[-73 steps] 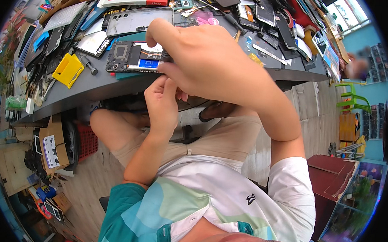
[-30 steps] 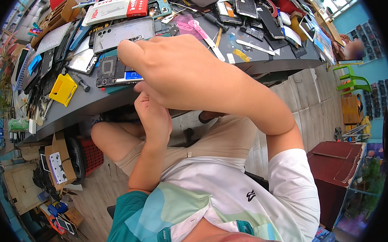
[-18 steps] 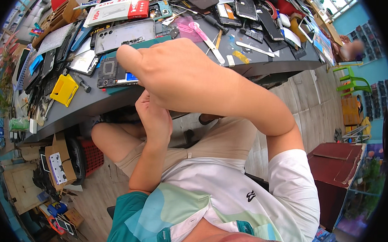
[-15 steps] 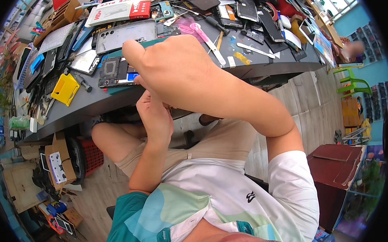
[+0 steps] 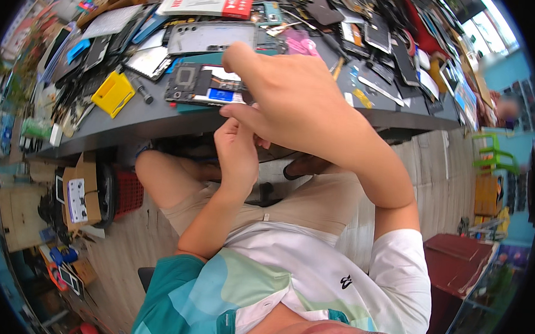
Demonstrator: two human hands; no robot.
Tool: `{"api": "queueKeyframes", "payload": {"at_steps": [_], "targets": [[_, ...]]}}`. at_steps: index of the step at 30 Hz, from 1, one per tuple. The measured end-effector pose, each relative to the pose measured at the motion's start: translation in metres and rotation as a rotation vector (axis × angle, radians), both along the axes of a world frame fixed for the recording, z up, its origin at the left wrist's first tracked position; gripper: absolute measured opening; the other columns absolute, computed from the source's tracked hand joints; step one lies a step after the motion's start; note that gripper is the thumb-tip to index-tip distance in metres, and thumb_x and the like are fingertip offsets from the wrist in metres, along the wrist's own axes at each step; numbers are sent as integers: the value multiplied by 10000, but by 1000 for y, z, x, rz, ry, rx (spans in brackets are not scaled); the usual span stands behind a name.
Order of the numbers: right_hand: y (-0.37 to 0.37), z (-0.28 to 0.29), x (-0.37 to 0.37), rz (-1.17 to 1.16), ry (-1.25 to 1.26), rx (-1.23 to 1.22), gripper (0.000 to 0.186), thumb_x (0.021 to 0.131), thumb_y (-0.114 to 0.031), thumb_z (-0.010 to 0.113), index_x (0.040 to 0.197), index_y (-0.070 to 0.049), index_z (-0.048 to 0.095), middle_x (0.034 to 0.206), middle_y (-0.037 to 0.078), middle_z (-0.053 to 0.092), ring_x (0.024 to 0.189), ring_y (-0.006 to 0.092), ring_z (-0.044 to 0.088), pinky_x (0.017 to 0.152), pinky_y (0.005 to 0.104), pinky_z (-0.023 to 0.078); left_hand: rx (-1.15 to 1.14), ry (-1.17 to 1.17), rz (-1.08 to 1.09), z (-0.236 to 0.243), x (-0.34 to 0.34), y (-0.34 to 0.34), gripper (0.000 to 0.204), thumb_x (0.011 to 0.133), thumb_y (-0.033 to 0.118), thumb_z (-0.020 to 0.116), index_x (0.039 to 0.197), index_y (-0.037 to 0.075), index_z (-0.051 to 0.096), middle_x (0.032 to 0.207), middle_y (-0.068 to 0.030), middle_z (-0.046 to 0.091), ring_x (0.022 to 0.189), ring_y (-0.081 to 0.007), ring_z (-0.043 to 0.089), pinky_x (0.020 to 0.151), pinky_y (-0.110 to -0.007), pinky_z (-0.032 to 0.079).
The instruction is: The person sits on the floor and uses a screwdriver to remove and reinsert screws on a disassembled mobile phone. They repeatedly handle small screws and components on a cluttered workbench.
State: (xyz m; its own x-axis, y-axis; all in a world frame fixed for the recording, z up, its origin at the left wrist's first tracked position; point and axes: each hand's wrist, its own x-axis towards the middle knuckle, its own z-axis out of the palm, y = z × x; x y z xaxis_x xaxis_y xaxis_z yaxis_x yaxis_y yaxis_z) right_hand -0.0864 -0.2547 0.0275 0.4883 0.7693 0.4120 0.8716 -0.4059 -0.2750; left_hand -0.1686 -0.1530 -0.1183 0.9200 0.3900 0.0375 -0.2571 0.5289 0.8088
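A phone with its back off [image 5: 184, 78] lies on a teal mat [image 5: 191, 59] at the table's near edge, its blue-marked battery showing. My right hand [image 5: 289, 95] reaches across over the phone's right end, fingers bent and closed. Whatever it grips is hidden beneath it. Just below, in front of the table edge, my left hand [image 5: 238, 150] is closed with its fingertips near my right thumb; what sits in them does not show. Behind the phone lies a pale phone back cover [image 5: 211, 37]. A pink tool [image 5: 301, 43] is partly covered by my right hand.
Left of the phone are a yellow plastic holder [image 5: 113, 94] and a small dark cylinder [image 5: 143, 91]. A red-and-white box [image 5: 209, 2] lies behind among piled phone parts. A flat white pry tool [image 5: 380, 91] is to the right. A red basket [image 5: 128, 193] stands below on the floor.
The view has shifted, so table and phone appear lower and further right. My right hand has moved slightly off the phone, baring more of its battery. Both hands remain closed and close together.
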Motion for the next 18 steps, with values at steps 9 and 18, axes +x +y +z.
{"api": "queueKeyframes", "payload": {"at_steps": [9,18], "targets": [[-42,-30,17,-54,401,673,401,937,-66,851,1228,-56,574,1028,105,785,829,169,772,680,282,601,347,168,-337,11,-7,20,267,1083,180,692,1111,-70,784,866,-77,749,717,-92,626,649,-246,484],[-92,-86,56,-129,720,1157,394,973,-13,809,1235,-1,514,1060,231,782,721,198,730,644,306,619,1245,-70,-156,144,55,111,174,930,122,841,1062,14,809,909,-21,742,841,-88,643,759,-272,506]]}}
